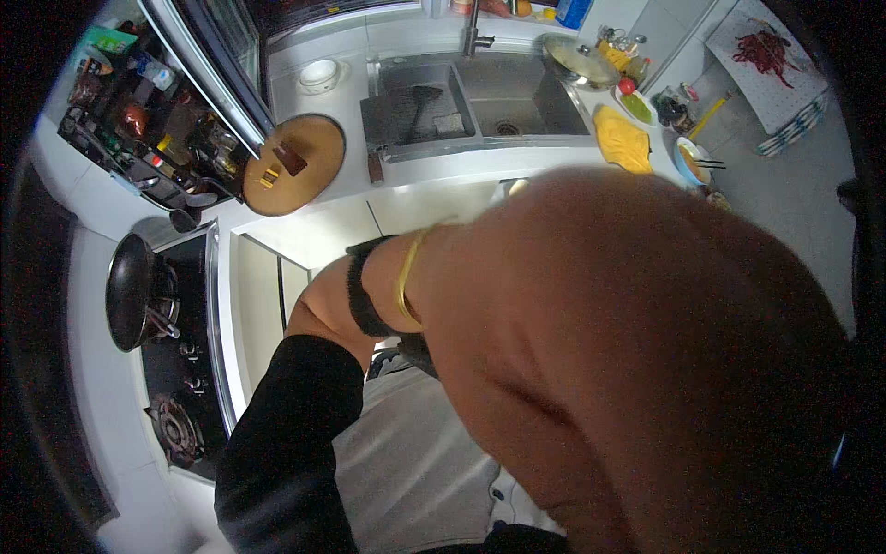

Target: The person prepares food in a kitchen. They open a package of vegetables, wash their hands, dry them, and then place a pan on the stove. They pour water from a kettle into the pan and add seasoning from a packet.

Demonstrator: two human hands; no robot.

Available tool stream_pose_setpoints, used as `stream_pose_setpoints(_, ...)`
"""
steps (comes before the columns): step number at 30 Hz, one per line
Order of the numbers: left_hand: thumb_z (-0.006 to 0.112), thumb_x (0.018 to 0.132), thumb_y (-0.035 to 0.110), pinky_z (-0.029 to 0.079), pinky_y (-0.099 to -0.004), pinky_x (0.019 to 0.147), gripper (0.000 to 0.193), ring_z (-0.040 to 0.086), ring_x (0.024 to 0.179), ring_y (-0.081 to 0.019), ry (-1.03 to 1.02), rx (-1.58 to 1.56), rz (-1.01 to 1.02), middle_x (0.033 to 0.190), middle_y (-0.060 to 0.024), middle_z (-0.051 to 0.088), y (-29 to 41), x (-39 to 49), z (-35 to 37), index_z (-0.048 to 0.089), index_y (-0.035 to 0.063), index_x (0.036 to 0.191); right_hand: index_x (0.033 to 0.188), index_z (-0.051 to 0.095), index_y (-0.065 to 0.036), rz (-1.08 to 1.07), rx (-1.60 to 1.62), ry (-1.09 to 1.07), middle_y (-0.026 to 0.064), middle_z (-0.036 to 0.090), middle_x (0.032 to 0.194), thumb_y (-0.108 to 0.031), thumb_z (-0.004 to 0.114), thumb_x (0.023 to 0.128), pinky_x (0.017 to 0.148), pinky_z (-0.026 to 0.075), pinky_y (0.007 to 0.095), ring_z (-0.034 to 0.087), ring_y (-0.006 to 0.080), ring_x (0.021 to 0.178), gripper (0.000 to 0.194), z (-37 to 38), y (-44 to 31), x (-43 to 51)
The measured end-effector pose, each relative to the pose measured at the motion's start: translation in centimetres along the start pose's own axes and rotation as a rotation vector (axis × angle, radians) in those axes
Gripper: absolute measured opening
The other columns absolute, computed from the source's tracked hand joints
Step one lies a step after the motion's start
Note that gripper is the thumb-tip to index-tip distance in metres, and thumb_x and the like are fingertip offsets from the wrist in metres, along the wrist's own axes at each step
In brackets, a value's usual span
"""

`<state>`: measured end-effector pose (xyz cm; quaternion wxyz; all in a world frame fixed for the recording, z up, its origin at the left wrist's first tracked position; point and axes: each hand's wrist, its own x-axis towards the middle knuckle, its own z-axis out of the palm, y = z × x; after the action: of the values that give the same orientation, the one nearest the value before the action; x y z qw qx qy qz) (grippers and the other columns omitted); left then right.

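My left hand is very close to the lens and covers much of the right and lower view, blurred and dark. Its fingers are out of sight, so what they touch is hidden. A black band and a gold-coloured bracelet circle that arm. The black sleeve ends near the bent elbow. My right hand is out of view. Beyond the arm lies a double-bowl sink with a faucet. A dark spatula rests in its left bowl.
A round cutting board sits by the open window frame. A cleaver lies beside the sink. Left are a wok, gas burner and condiment rack. A yellow cloth, glass lid and blue bowl stand right.
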<state>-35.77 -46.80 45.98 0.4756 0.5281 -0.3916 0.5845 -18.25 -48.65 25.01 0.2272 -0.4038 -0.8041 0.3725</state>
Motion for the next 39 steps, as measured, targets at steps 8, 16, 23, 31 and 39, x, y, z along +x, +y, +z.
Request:
stream_pose_setpoints(8,0.077,0.082,0.028,0.056,-0.0319,0.068,0.043,0.067,0.079,-0.0226,0.037,-0.066,-0.091,0.094,-0.0130,0.066,-8.7,-0.9,-0.8,0.060,-0.0052,0.104,0.121,0.061,-0.010,-0.062,0.157,-0.060,0.0148,0.061,0.123,-0.008,0.070,0.083,0.098,0.046,0.0379,0.058,0.0316,0.115,0.039,-6.1,9.6,2.8)
stream_pose_setpoints(16,0.076,0.083,0.031,0.055,-0.0320,0.069,0.039,0.067,0.087,-0.0242,0.122,-0.294,-0.593,0.097,-0.0142,0.067,-14.8,-2.4,-2.6,0.065,-0.0028,0.098,0.120,0.062,-0.009,-0.007,0.169,-0.054,0.0095,0.063,0.118,-0.006,0.066,0.089,0.088,0.051,0.0323,0.061,0.0205,0.106,0.032,-10.7,17.4,3.5)
stream_pose_setpoints(23,0.070,0.088,0.025,0.052,-0.0328,0.065,0.027,0.066,0.088,-0.0254,0.084,-0.178,-0.781,0.090,-0.0126,0.065,-18.0,-3.0,-6.2,0.065,-0.0012,0.091,0.122,0.062,-0.009,-0.035,0.204,-0.086,0.0120,0.064,0.115,-0.010,0.066,0.090,0.086,0.052,0.0321,0.064,0.0206,0.099,0.033,-13.2,21.9,5.8)
stream_pose_setpoints(31,0.072,0.085,0.023,0.054,-0.0389,0.078,0.029,0.065,0.083,-0.0215,-0.059,0.009,-1.029,0.103,-0.0089,0.064,-17.6,-2.6,-9.3,0.060,0.0010,0.100,0.124,0.061,-0.010,-0.107,0.183,-0.138,0.0109,0.064,0.114,-0.011,0.064,0.090,0.082,0.053,0.0353,0.064,0.0222,0.093,0.034,-15.0,22.4,9.3)
stream_pose_setpoints(39,0.071,0.086,0.023,0.050,-0.0358,0.084,0.024,0.062,0.093,-0.0229,0.232,1.369,-1.321,0.103,-0.0080,0.065,-13.8,-10.4,-23.2,0.065,0.0055,0.101,0.120,0.058,-0.008,-0.044,0.290,0.399,0.0098,0.058,0.101,-0.006,0.071,0.083,0.070,0.051,0.0281,0.059,0.0166,0.091,0.039,-19.3,22.4,14.1)
